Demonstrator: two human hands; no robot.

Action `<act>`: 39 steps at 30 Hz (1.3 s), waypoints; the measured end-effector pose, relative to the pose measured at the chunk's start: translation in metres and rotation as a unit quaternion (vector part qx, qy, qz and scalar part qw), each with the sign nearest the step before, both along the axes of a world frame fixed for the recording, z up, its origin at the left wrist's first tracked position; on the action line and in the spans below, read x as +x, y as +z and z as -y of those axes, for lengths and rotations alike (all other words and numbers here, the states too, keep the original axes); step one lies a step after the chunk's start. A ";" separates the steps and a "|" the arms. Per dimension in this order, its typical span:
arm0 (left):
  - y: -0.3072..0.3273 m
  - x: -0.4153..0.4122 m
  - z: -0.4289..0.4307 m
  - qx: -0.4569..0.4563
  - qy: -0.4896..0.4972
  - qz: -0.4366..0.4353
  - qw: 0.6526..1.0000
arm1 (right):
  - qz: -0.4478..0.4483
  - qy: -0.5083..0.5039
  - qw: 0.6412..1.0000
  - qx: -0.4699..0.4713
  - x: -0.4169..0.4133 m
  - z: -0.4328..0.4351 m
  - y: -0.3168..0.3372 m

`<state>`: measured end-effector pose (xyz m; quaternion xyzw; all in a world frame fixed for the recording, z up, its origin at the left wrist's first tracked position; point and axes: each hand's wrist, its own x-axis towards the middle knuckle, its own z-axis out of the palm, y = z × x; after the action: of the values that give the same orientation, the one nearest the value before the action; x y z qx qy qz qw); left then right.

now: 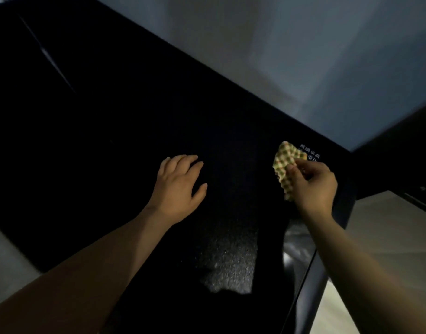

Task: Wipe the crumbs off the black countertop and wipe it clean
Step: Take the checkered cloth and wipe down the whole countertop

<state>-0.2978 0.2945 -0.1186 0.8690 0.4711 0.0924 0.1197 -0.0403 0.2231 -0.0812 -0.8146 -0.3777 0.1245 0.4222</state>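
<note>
The black countertop (115, 131) fills most of the head view, dim and glossy. My left hand (177, 188) lies flat on it near the middle, palm down, fingers spread, holding nothing. My right hand (314, 186) is at the counter's right end and pinches a small checked cloth (286, 162), yellow-green with red lines, which hangs bunched from the fingers over the surface. A patch of fine pale specks (227, 259) shows on the counter near me, between my two forearms.
White printed characters (309, 153) sit on the counter just beyond the cloth. The counter's right edge (308, 273) drops to a pale floor (385, 237). A grey wall (303, 44) runs behind the far edge.
</note>
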 end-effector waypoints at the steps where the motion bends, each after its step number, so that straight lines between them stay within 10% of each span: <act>1: -0.003 0.004 -0.004 -0.001 0.001 -0.004 1.000 | 0.002 -0.001 1.000 0.003 0.010 -0.009 -0.001; 18: -0.013 0.007 -0.010 -0.013 0.007 0.044 0.999 | 0.112 -0.028 0.991 -0.073 0.099 -0.123 -0.046; 28: -0.009 0.009 -0.011 -0.015 0.015 0.047 0.999 | 0.108 0.214 0.970 -0.041 0.063 -0.086 -0.031; 39: -0.008 0.008 -0.012 -0.024 0.019 0.030 0.999 | 0.180 0.077 0.980 -0.026 0.063 -0.132 -0.055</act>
<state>-0.2893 0.3063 -0.1265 0.8537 0.4854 0.1096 0.1533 0.0232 0.3546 -0.1362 -0.8030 -0.5058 0.0176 0.3146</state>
